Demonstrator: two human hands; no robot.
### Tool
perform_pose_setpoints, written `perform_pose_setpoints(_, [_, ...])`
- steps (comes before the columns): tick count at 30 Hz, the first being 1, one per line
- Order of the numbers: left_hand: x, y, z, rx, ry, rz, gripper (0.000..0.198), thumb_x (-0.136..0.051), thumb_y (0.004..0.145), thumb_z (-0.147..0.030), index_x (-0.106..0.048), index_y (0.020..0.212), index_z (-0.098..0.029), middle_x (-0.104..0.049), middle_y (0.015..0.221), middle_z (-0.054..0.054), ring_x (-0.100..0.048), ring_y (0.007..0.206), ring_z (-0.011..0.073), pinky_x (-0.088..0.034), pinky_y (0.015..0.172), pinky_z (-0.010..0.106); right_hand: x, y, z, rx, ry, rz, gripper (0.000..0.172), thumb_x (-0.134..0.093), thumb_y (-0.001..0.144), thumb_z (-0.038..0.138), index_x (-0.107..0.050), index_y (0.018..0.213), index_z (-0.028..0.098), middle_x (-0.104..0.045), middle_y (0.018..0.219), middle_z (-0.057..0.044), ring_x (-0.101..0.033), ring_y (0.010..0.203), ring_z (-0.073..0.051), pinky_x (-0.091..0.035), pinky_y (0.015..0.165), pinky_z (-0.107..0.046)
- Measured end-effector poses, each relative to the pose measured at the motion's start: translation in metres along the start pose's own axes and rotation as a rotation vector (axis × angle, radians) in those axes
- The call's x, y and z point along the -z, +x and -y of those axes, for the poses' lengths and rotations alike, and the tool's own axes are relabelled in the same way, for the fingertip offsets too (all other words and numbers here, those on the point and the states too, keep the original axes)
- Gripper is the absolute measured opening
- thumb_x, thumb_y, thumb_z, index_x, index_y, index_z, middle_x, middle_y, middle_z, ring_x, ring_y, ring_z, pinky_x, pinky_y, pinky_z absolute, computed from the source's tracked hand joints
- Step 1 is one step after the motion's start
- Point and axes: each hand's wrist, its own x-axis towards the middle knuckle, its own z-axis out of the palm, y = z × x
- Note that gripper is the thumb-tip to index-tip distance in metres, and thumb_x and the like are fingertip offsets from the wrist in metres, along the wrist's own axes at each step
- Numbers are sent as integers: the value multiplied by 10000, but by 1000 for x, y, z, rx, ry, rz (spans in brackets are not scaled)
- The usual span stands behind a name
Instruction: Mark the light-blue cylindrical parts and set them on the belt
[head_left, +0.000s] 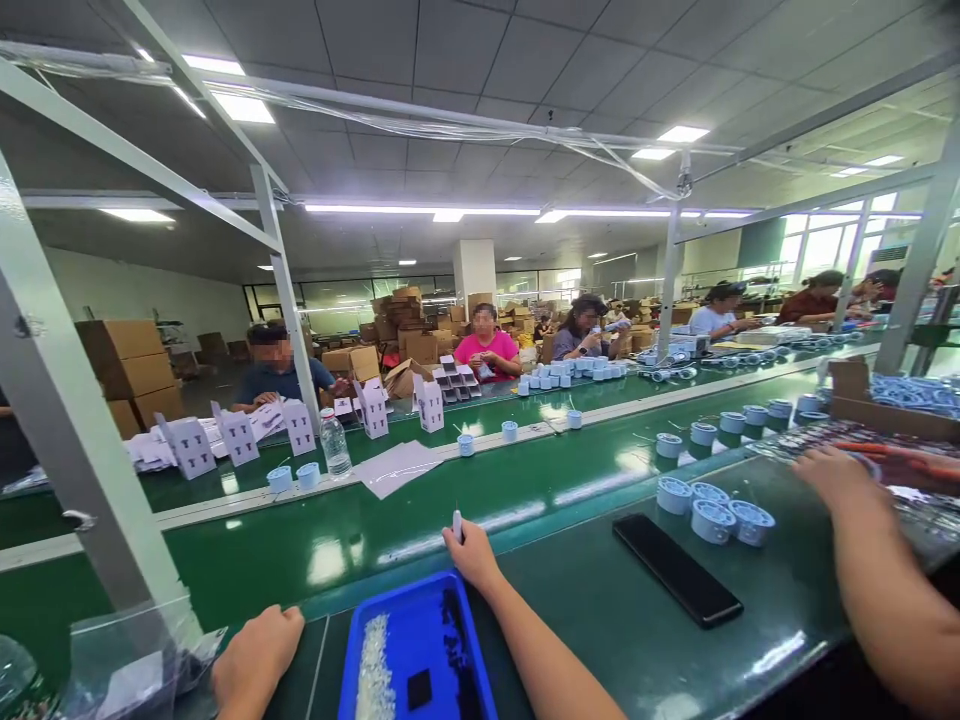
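Observation:
My right hand is closed round a small pale tool with a thin pointed tip, held upright over the near edge of the green belt. Its exact kind is too small to tell. Below that wrist lies a blue tray with white small parts along its left side, black small parts along its right, and a black square piece near its middle. Left of the tray, my left hand rests closed on the bench; whatever its fingers may hold is hidden.
A black phone and several light blue round parts lie to my right. A co-worker's hand reaches in beyond them. Blue parts, a plastic bottle and a paper sheet stand along the belt. A metal post rises at left.

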Motion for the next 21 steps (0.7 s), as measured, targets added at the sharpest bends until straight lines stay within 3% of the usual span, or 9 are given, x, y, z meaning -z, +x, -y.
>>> perform_pose_setpoints(12, [3, 25, -2, -16, -39, 74, 257, -435, 672, -311, -656, 673, -181, -686, 961, 161, -618, 946, 384, -443, 771, 461, 2, 3, 2, -51, -7, 27, 264, -519, 784, 254, -374, 569, 205, -409, 547, 54, -364, 533, -104, -213, 499, -226])
perform_pose_setpoints(21, [1, 31, 0, -40, -54, 10, 268, -431, 696, -393, -593, 616, -195, -656, 788, 137, -618, 779, 345, -459, 663, 419, 5, 3, 3, -66, 3, 38, 294, -530, 792, 261, -359, 559, 207, -392, 543, 62, -347, 531, -102, -201, 501, -229])
